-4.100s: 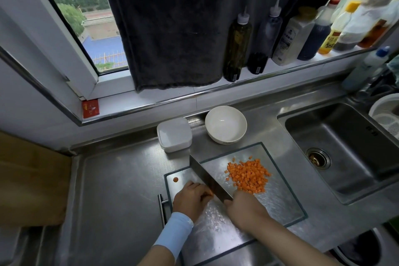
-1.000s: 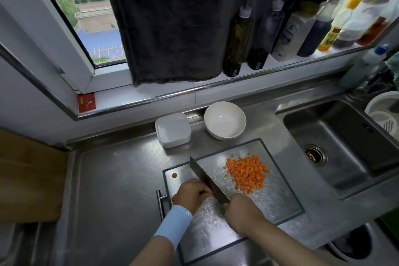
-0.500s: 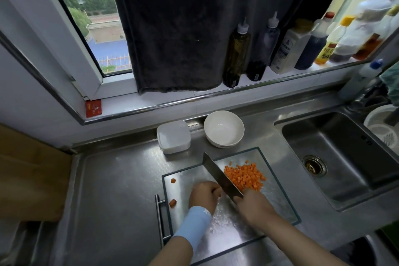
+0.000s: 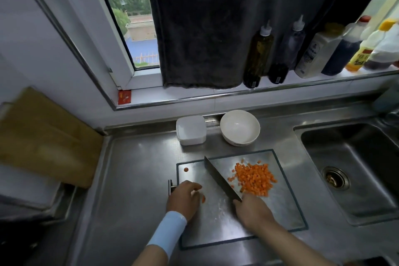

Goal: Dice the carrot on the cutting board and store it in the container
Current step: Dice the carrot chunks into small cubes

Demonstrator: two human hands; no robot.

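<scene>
Left hand (image 4: pixel 185 198) at the cutting board's (image 4: pixel 287 211) left edge, fingers bent down; a carrot bit (image 4: pixel 203 198) just beside the fingertips, grip cannot be told. Single carrot slice (image 4: pixel 186 169) at the board's far-left corner. Lidded container (image 4: pixel 191 129) on the counter behind the board's far edge, white bowl (image 4: pixel 239 129) beside it. Knife (image 4: pixel 220 179) lies diagonally mid-board. Diced carrot pile (image 4: pixel 254 179) on the board's far-right part. Right hand (image 4: pixel 252 211) grips the knife handle.

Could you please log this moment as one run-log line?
right hand: grips knife; left hand: beside carrot piece; diced carrot: piled on board; container: untouched
</scene>
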